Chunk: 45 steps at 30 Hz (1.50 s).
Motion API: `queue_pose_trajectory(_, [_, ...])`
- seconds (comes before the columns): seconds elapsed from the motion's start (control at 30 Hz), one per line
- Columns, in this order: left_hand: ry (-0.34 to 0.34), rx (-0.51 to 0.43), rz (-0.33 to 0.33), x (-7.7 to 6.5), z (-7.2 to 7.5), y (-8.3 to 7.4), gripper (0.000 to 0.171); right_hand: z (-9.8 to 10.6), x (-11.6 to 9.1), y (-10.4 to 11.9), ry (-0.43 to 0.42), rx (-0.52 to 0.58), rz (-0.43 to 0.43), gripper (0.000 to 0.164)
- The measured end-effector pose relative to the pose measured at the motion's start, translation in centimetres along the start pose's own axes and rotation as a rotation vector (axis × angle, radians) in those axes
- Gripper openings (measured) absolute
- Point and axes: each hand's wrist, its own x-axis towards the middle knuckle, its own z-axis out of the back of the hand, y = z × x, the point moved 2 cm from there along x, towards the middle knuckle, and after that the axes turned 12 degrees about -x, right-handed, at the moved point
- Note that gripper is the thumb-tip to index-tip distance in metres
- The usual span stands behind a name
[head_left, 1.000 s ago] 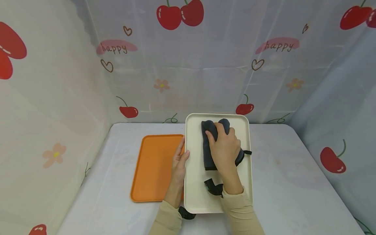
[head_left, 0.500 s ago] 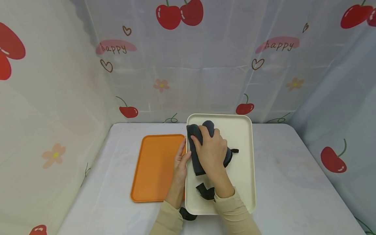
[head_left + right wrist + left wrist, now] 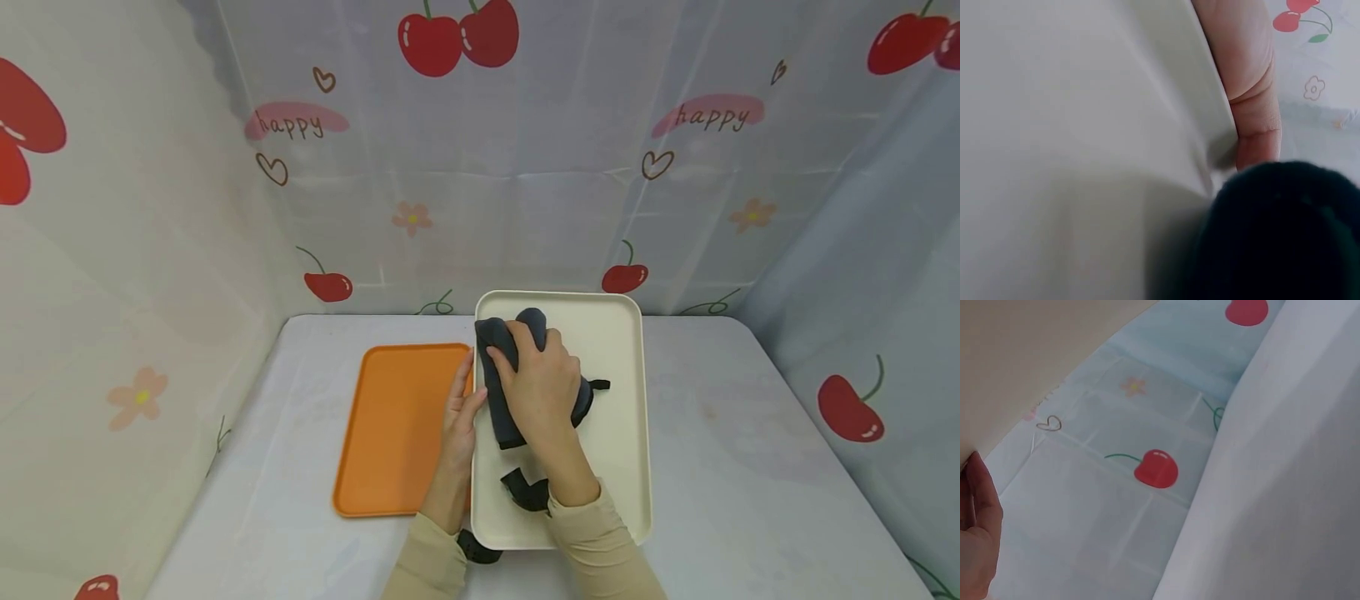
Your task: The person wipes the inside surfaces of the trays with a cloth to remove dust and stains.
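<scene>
In the head view a cream tray (image 3: 611, 467) is held up toward the camera, its inside facing me. My left hand (image 3: 457, 425) holds its left edge, thumb near the rim and fingers running up along the side. In the left wrist view that hand's fingertips (image 3: 979, 487) touch the tray's underside. Bunched in my right hand (image 3: 543, 387) is a dark grey cloth (image 3: 497, 408) with a small black loop (image 3: 600, 385); the hand presses it onto the tray's left part. The right wrist view has the cloth (image 3: 1285, 231) close up, dark and blurred, by the rim.
An orange tray (image 3: 390, 442) lies on the white-covered table (image 3: 750, 467), partly behind the cream one. Cherry-print curtains (image 3: 525, 225) stand at the back and both sides. Black wrist straps (image 3: 527, 490) show at the sleeves.
My right hand moved the cloth left across the cream tray, up to its left rim, then stayed there. The tray shifted slightly right; the left hand kept its place on the edge.
</scene>
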Motion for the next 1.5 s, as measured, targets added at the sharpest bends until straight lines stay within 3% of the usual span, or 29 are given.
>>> queue_pose_trajectory(0.3, [0.037,-0.006,0.002,0.1,0.3,0.0,0.054,0.0,0.0,0.2,-0.003,-0.008,0.000,0.037])
queue_pose_trajectory(0.43, [0.044,0.024,-0.026,0.2,0.5,0.0,0.055,0.0,-0.1,0.2,-0.001,-0.007,-0.003,0.037])
queue_pose_trajectory(0.63, [0.014,0.047,-0.069,0.3,0.4,0.1,0.055,-0.1,0.0,0.1,-0.013,-0.011,0.003,0.036])
queue_pose_trajectory(0.83, [-0.012,0.038,-0.068,0.3,0.3,0.1,0.054,0.1,0.1,-0.4,-0.016,-0.029,0.007,0.037])
queue_pose_trajectory(1.17, [-0.079,0.102,-0.075,0.4,0.7,-0.5,0.056,0.9,0.6,-3.1,0.014,-0.086,-0.050,0.036])
queue_pose_trajectory(1.5, [-0.038,0.037,-0.081,0.5,1.2,-1.0,0.054,1.8,1.0,-7.2,0.087,-0.138,-0.201,0.039])
